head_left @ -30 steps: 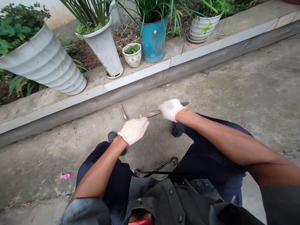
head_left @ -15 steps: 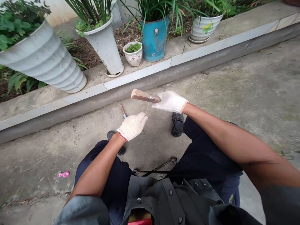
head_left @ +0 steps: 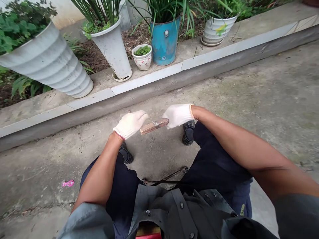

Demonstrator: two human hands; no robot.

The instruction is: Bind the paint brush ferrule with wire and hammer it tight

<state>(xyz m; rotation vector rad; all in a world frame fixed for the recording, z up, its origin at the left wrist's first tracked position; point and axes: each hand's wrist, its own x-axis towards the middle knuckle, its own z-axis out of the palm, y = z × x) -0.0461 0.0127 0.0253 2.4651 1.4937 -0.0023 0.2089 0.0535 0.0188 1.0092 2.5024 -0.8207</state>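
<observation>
Wire-bound wooden bar (head_left: 154, 126) pinched by right grip (head_left: 178, 116); left grip (head_left: 131, 124) beside it, state unclear.

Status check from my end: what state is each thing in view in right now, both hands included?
Left hand in white knit glove: beside the bar, thin silver wire running from its fingertips.
Right hand in white knit glove: gripping the bar's end.
Flat reddish-brown bar: held off the ground, wire-wound.
Blue metal drum planter: upright, planted, rust-marked.
Small white floral pot: upright, planted.
Pink scrap: lying on concrete ground.
</observation>
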